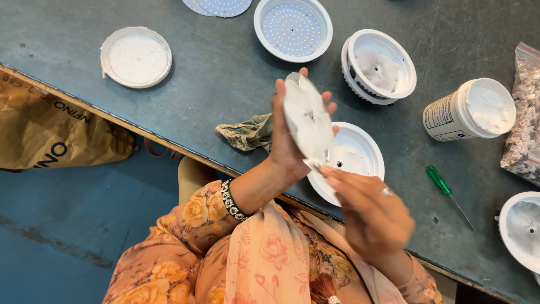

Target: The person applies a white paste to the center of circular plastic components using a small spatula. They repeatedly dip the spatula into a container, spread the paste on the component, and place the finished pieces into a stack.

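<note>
While we hold white disc (pixel 307 121) upright, left hand (pixel 287 143) fingers grip its rim; right hand (pixel 371 214) fingertips pinch lower edge. White lamp housing (pixel 357 155) just behind fingers, crumpled rag (pixel 247 132) beside left hand, green screwdriver (pixel 441 184) right.

A round white disc (pixel 308 121) coated in white paste stands tilted on edge, above a white round lamp housing (pixel 357 155) (open side up) on the grey table.
</note>
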